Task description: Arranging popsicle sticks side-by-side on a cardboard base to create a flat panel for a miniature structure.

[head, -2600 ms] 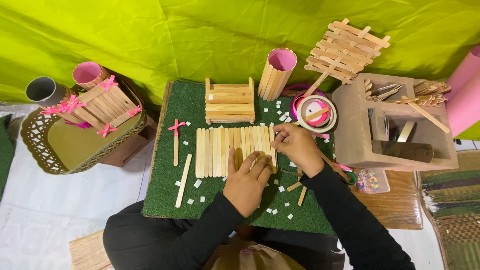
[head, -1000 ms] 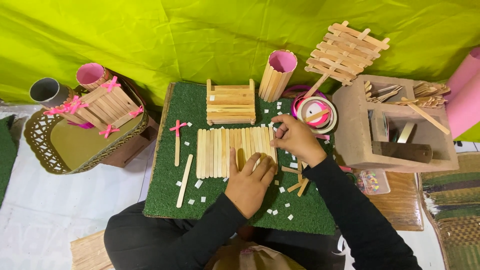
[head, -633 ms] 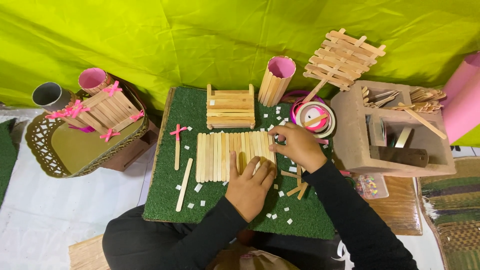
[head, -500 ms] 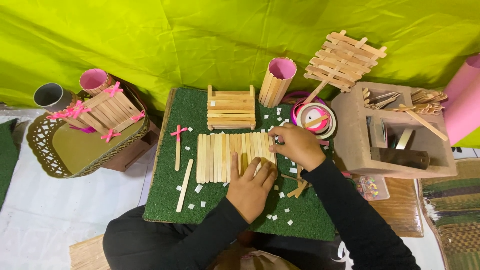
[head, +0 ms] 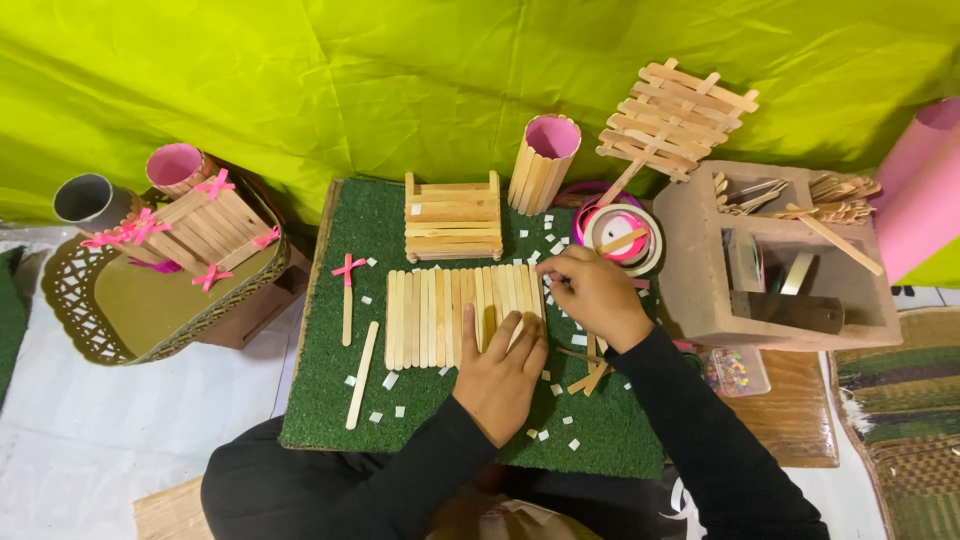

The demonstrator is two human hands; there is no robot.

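We find the left hand [head: 505,375] pressed flat, fingers spread, on the lower right part of the row of craft sticks [head: 450,315], while the right hand [head: 597,295] pinches with narrowed fingertips at the row's upper right corner. The row lies mid-surface on the green turf mat [head: 330,400], scattered with small white squares. Just beyond stand a stick crate [head: 452,217] and a pink-lined stick cup [head: 543,150].

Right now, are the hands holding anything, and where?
The left hand presses flat on the row of pale wooden craft sticks, near its right end. The right hand pinches at the row's top right corner; what it pinches cannot be told.
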